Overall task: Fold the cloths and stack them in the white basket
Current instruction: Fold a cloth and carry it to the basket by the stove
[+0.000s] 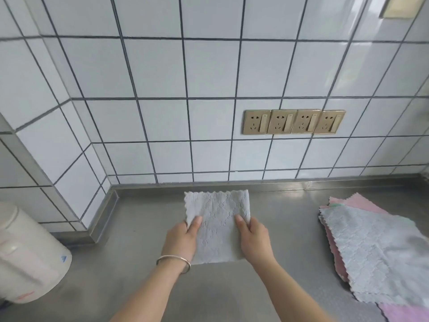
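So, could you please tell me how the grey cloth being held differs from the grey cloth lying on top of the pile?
The held grey cloth looks narrower, seemingly folded, and sits mid-counter; the grey cloth on the pile lies spread open to the right. The left hand and right hand grip the held one's sides; nothing touches the pile's cloth. The held one lies on the bare counter; the other rests on pink cloths. Both are grey, patterned, with wavy edges.

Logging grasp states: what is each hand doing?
Left hand: pinches the left edge of the grey textured cloth.
Right hand: pinches its right edge.
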`<action>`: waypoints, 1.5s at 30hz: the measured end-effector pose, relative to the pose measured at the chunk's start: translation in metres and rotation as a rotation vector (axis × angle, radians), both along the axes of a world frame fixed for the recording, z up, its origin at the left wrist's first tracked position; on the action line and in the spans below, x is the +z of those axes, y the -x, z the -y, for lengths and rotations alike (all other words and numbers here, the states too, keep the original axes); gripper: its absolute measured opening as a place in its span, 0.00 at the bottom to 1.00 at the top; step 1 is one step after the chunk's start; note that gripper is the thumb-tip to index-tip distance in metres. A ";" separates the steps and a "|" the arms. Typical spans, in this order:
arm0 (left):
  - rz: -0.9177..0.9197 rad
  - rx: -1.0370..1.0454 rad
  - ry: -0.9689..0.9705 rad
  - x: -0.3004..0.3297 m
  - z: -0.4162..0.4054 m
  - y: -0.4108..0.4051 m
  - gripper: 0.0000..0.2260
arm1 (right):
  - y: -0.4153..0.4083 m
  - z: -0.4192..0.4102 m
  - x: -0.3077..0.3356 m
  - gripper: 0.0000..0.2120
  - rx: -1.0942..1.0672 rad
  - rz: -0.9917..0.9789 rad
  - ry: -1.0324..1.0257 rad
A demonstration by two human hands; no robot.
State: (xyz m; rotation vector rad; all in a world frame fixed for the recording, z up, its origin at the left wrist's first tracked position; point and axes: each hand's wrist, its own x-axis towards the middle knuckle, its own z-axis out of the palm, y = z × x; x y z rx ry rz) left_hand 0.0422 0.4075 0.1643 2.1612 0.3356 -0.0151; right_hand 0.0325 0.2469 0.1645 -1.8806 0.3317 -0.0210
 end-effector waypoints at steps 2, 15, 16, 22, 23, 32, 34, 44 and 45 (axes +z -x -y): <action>0.032 -0.022 -0.055 0.002 0.005 0.007 0.19 | 0.014 0.001 0.005 0.15 -0.035 0.034 -0.013; 0.149 -0.070 -0.052 0.004 0.033 0.041 0.16 | 0.056 0.030 0.001 0.13 -0.087 0.089 0.035; 0.149 -0.077 -0.046 0.006 0.035 0.042 0.16 | 0.057 0.034 0.003 0.13 -0.090 0.089 0.037; 0.197 -0.176 -0.024 0.017 0.051 0.033 0.16 | 0.062 0.047 0.017 0.14 -0.184 0.116 0.058; 0.202 -0.202 -0.018 0.017 0.053 0.032 0.17 | 0.066 0.048 0.019 0.15 -0.211 0.121 0.067; 0.253 -0.598 -0.006 0.011 0.039 0.014 0.16 | 0.102 0.008 0.005 0.15 -0.589 0.135 0.046; 0.253 -0.717 -0.010 0.012 0.030 0.017 0.15 | 0.118 -0.013 -0.001 0.14 -0.685 0.146 0.034; 0.218 -1.127 0.058 0.013 -0.008 0.096 0.15 | 0.234 -0.102 0.001 0.08 -1.086 0.192 0.050; 0.214 -1.169 0.079 0.013 -0.006 0.111 0.15 | 0.251 -0.106 0.003 0.09 -1.115 0.200 0.048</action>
